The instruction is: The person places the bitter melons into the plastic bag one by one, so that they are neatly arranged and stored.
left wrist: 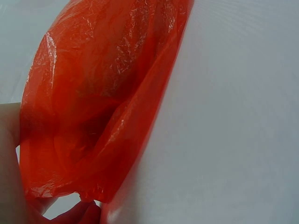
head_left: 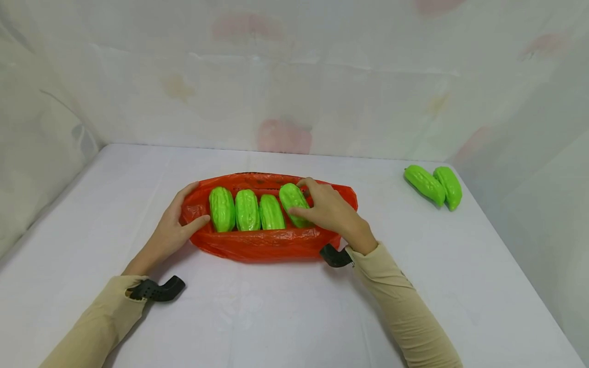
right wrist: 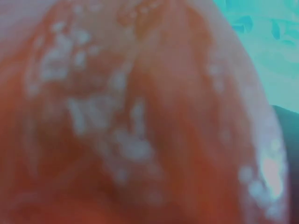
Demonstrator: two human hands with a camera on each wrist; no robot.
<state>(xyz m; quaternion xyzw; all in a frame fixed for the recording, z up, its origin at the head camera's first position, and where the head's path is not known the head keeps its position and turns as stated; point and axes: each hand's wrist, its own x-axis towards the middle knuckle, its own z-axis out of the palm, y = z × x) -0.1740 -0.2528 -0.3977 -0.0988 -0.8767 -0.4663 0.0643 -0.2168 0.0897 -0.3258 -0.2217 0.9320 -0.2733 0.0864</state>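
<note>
A red plastic bag (head_left: 257, 248) lies on its side with its mouth spread wide, and three bright green bitter melons (head_left: 247, 210) sit side by side in the opening. My left hand (head_left: 177, 217) holds the bag's left end, thumb on the near side and fingers at the far side. In the left wrist view, crumpled red plastic (left wrist: 93, 116) hangs between the thumb and the fingers. At the bag's right part, my right hand (head_left: 329, 207) grips another bitter melon (head_left: 293, 202), tilted beside the others. Blurred red plastic fills most of the right wrist view, where the hand is hidden.
Two more green bitter melons (head_left: 425, 185) lie together at the table's far right corner. A white cloth covers the table (head_left: 257, 312). Patterned pale curtains (head_left: 285, 92) stand at the back and both sides. Black wrist mounts (head_left: 158, 290) stick out from both sleeves.
</note>
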